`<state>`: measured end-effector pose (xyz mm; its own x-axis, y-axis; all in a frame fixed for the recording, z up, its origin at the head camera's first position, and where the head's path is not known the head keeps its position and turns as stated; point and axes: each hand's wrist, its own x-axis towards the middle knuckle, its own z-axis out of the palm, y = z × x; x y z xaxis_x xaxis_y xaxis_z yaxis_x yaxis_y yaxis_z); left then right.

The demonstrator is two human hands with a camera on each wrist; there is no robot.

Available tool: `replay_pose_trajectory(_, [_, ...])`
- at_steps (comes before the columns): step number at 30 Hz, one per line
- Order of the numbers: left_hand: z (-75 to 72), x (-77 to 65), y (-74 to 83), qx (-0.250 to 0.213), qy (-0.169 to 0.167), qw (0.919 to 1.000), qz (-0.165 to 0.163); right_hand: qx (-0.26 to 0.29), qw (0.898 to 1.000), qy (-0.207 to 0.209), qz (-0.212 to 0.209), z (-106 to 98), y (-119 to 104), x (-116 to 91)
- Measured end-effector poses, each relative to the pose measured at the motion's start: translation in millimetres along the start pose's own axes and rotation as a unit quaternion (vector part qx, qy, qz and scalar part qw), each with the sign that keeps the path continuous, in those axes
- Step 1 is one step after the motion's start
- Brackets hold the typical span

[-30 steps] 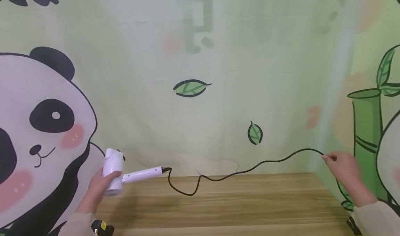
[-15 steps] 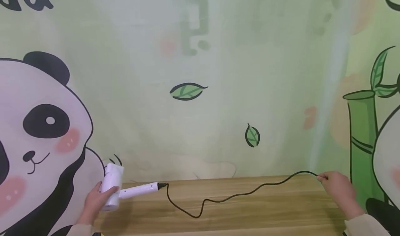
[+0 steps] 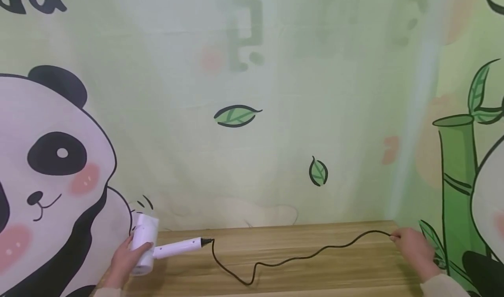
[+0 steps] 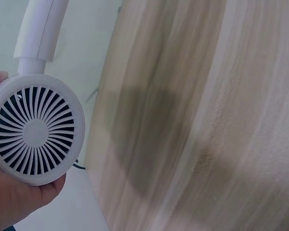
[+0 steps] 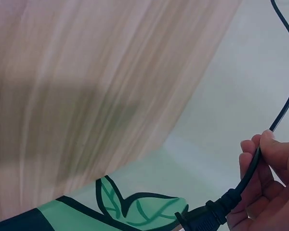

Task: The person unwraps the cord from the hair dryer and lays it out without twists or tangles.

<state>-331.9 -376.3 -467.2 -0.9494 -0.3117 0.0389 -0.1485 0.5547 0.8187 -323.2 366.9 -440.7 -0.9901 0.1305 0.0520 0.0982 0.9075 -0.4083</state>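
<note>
My left hand (image 3: 127, 258) grips the barrel of a white hair dryer (image 3: 145, 240) at the left of the head view. Its handle points right, and a black cord (image 3: 291, 259) runs from the handle's end. In the left wrist view the round slotted vent of the hair dryer (image 4: 36, 135) faces the camera, with fingers around its side. At the right, my right hand (image 3: 415, 249) pinches the cord between thumb and fingers. The right wrist view shows the black plug (image 5: 207, 216) hanging just below that pinch. Between the hands the cord sags in a loose wave.
A wooden table (image 3: 334, 279) spreads under both hands. Behind it hangs a pale green printed cloth (image 3: 275, 157) with a panda, leaves and bamboo. The hair dryer casts a shadow on the wood in the left wrist view.
Both hands have come down toward the table with the hair dryer and the cord. The right hand has also shifted left, and the cord now overlaps the tabletop in the head view.
</note>
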Motion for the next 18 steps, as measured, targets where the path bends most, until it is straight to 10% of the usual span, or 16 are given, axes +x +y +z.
replay_pose_trajectory(18, [3.9, -2.3, -18.6, 0.02, 0.025, 0.9993, -0.022, -0.029, 0.999, 0.017, 0.015, 29.8, 9.2, 0.1])
